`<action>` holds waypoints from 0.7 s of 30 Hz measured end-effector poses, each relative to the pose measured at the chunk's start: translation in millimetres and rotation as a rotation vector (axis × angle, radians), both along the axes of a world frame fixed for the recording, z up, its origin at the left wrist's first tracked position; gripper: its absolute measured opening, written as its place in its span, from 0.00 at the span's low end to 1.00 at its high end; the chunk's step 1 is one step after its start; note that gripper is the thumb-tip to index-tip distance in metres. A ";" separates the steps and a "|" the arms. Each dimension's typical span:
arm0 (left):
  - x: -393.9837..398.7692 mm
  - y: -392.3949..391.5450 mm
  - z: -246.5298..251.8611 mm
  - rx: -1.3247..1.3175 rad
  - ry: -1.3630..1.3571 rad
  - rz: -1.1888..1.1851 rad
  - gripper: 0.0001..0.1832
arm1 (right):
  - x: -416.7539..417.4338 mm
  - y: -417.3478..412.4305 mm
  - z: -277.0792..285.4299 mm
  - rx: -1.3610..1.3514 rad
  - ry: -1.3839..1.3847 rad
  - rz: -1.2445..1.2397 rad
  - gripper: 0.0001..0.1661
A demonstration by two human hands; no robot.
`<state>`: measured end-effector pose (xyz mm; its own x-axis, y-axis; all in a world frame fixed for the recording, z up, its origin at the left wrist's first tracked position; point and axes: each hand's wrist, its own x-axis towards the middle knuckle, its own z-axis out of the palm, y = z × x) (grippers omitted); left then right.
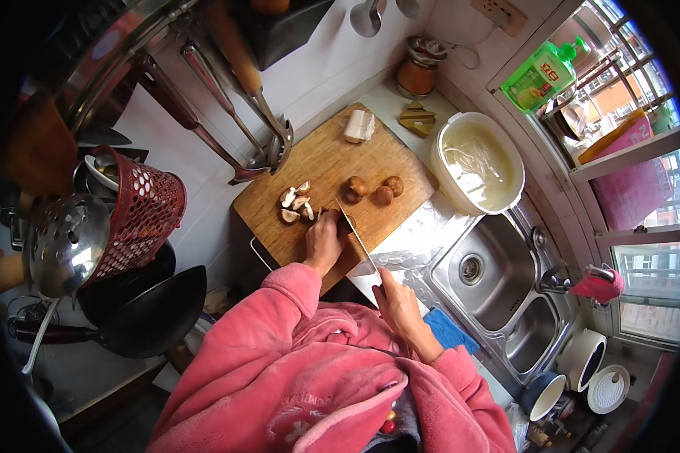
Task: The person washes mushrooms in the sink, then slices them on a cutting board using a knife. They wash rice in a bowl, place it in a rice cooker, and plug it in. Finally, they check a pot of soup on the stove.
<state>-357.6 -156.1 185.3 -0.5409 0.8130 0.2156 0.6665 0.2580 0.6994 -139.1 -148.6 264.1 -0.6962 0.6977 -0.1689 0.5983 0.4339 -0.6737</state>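
Observation:
My right hand (399, 303) grips the handle of a kitchen knife (358, 238), whose blade stands edge-down at the wooden cutting board (294, 249). Just left of the blade, my left hand (324, 240) presses with bent fingers on a brown mushroom (344, 225), mostly hidden beneath them. Cut mushroom pieces (294, 203) with pale flesh lie beyond my left fingertips. Several whole brown mushrooms (384, 195) rest on the board to the right of the blade tip. A pale, ribbed block of food (360, 125) sits at the board's far corner.
A white basin (452, 198) of water with pale strands stands right of the board, beside a steel double sink (487, 272). Ladles (249, 170) hang over the board's left edge. A blue cloth (450, 329) lies near my right wrist. A black wok (153, 311) is at left.

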 end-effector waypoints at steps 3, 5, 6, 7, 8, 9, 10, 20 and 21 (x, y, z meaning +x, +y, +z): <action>-1.3 1.1 -2.6 0.028 0.026 -0.027 0.09 | -7.6 10.1 -7.0 -0.041 0.028 0.001 0.17; -0.8 0.1 -4.0 0.000 0.009 -0.024 0.10 | -12.9 13.2 -8.9 -0.032 0.035 -0.001 0.16; -1.5 -0.6 -3.4 -0.005 0.003 -0.022 0.10 | -14.4 15.8 -5.1 -0.064 0.045 0.002 0.16; -2.5 -1.5 -3.4 -0.011 -0.003 -0.020 0.10 | -14.0 17.5 -2.9 -0.080 0.049 -0.008 0.15; -4.0 -2.3 -9.0 -0.001 -0.023 -0.025 0.11 | -13.2 18.8 -1.1 -0.096 0.053 -0.018 0.15; -4.8 -3.3 -6.1 0.002 -0.005 -0.030 0.10 | -13.8 19.4 0.2 -0.116 0.062 -0.027 0.14; -5.3 -4.3 -1.9 0.005 0.014 -0.035 0.08 | -14.2 20.0 2.1 -0.127 0.073 -0.028 0.14; -11.9 -6.5 3.4 0.005 0.058 -0.066 0.08 | -20.2 17.1 -7.5 -0.069 0.085 -0.011 0.17; -11.4 -6.0 2.7 0.009 0.067 -0.067 0.08 | -21.8 16.5 -9.4 -0.064 0.081 -0.013 0.17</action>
<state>-369.1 -162.0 188.0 -0.4695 0.8446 0.2573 0.7274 0.2049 0.6549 -160.8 -132.1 254.7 -0.7004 0.6963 -0.1567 0.5457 0.3810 -0.7464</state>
